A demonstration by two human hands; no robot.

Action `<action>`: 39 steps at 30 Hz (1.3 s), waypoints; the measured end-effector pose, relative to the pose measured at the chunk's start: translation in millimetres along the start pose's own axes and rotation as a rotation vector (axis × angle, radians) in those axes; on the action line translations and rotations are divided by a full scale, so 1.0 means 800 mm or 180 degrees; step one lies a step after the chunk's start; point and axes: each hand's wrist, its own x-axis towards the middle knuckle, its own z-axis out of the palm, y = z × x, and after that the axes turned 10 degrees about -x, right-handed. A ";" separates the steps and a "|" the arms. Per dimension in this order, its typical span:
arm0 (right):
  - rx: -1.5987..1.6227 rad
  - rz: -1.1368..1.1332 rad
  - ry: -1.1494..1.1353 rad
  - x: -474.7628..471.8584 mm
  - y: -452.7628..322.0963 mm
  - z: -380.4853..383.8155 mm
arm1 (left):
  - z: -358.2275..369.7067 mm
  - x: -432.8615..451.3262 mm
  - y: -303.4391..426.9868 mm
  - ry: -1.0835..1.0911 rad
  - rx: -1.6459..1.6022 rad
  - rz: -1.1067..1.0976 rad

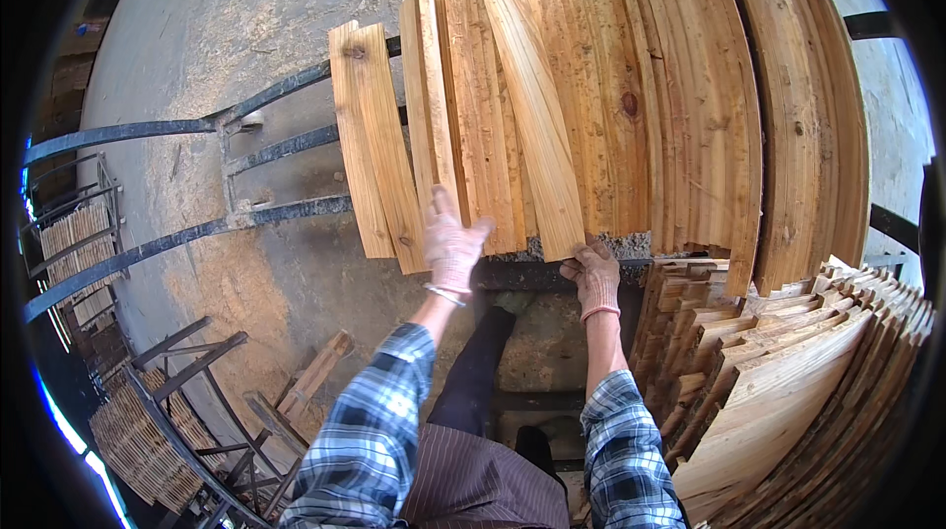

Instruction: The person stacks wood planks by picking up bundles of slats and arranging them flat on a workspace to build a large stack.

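Note:
Sawn wooden boards (606, 108) stand side by side across a metal rack before me. One pale board (536, 123) lies slantwise on top of them. My right hand (593, 268), in a light glove, has its fingers at the near end of that board, thumb and fingers around its corner. My left hand (452, 244), gloved as well, is spread at the near end of a narrow upright board (436, 86); whether it touches the board is hard to tell. Left of it, two flat boards (377, 145) lie beside each other over the rails.
Dark metal rails (281, 86) run left from the boards. A large stack of rough boards (768, 388) stands at the lower right. A metal frame (192, 418) and more stacked wood (148, 433) are at the lower left. Sawdust (229, 307) covers parts of the floor.

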 end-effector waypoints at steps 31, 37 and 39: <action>-0.3049 -0.1341 0.0453 0.065 0.093 0.072 | 0.061 0.057 0.000 0.0029 -0.1225 -0.0384; -0.3114 -0.1148 0.0626 0.091 0.150 0.057 | 0.065 0.040 0.012 0.0372 -0.0818 -0.0132; -0.1388 -0.0747 0.0320 0.073 0.153 0.059 | 0.078 0.035 -0.026 0.0653 -0.0746 0.0157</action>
